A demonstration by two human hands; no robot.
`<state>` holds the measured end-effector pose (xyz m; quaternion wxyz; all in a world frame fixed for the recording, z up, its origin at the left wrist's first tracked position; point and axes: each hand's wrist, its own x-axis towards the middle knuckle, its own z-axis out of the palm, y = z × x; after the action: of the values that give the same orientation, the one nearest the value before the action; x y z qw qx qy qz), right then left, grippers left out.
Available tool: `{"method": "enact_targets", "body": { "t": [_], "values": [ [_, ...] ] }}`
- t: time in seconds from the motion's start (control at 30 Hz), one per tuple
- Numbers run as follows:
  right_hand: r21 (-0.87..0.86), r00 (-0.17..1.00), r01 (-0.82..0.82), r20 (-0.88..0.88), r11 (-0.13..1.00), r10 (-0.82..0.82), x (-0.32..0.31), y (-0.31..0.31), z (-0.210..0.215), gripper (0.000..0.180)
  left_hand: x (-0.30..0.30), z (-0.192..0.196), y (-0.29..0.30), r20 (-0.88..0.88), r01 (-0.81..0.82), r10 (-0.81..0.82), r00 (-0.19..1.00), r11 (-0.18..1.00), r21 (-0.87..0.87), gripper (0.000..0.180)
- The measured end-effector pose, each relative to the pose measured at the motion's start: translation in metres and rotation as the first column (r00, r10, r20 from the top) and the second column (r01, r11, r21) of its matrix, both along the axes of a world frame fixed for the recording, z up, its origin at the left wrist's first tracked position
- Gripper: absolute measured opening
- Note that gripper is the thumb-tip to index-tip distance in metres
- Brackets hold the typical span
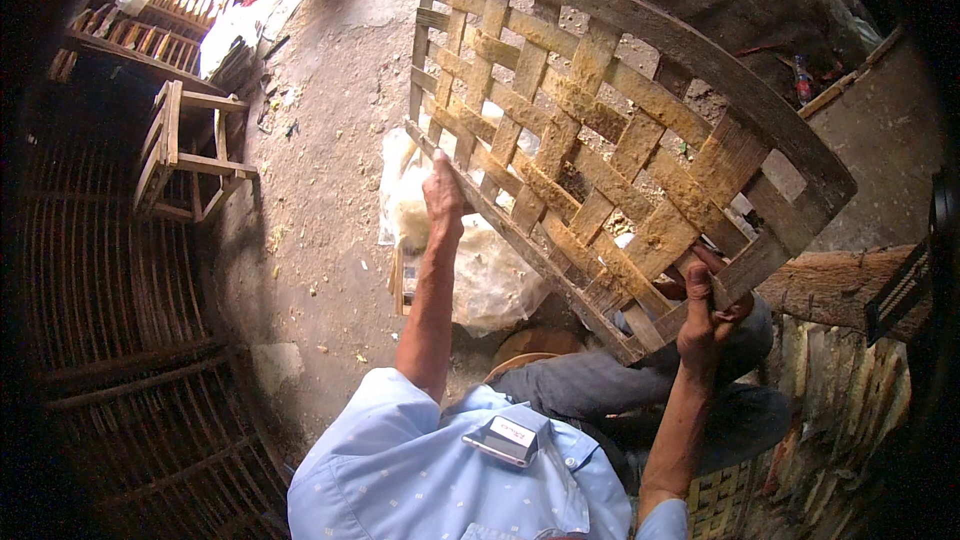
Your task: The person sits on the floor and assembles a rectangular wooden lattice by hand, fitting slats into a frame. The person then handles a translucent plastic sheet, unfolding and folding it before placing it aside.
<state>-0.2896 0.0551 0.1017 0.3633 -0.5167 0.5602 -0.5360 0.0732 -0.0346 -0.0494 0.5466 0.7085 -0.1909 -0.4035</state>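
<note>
A large woven lattice panel point(560, 130) of flat wooden or bamboo strips in a wooden frame is held up, tilted, in front of me. Yellowish dust or residue coats many of its strips. My left hand point(442, 190) is closed around the near left edge of the frame. At the panel's lower right corner, my right hand point(705, 310) grips the frame, with its thumb on the upper side and fingers reaching into the weave. Behind the panel, a whitish plastic bag point(490, 285) is partly covered by it.
A small wooden stool frame point(195, 155) lies on the dirt-strewn floor point(320, 210) at left. Slatted bamboo panels point(110, 240) line the left side. A rough log point(840, 285) is at right, near upright boards point(840, 380). A phone point(508, 437) sits in my shirt pocket.
</note>
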Motion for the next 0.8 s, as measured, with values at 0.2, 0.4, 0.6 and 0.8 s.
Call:
{"method": "enact_targets", "body": {
  "t": [0.2,0.4,0.6,0.8],
  "values": [
    [0.064,0.992,0.021,0.126,0.998,-0.029,0.005,0.004,0.003,0.028,0.013,0.008,0.006,-0.106,0.137,-0.148,0.983,0.986,-0.099,0.043],
    [0.083,0.996,0.041,0.08,0.996,-0.048,0.003,0.005,0.002,0.027,0.009,0.017,0.011,-0.209,0.161,-0.21,0.955,0.96,-0.231,0.062],
    [0.098,0.999,0.049,-0.011,0.994,-0.048,-0.002,0.005,0.0,0.025,0.006,0.006,0.009,-0.037,0.145,-0.153,0.987,0.974,-0.175,0.04],
    [0.102,1.0,-0.007,-0.018,0.995,0.009,-0.008,0.001,-0.001,0.027,0.021,0.005,-0.004,0.136,0.002,-0.023,0.99,0.988,0.152,0.049]
  ]
}}
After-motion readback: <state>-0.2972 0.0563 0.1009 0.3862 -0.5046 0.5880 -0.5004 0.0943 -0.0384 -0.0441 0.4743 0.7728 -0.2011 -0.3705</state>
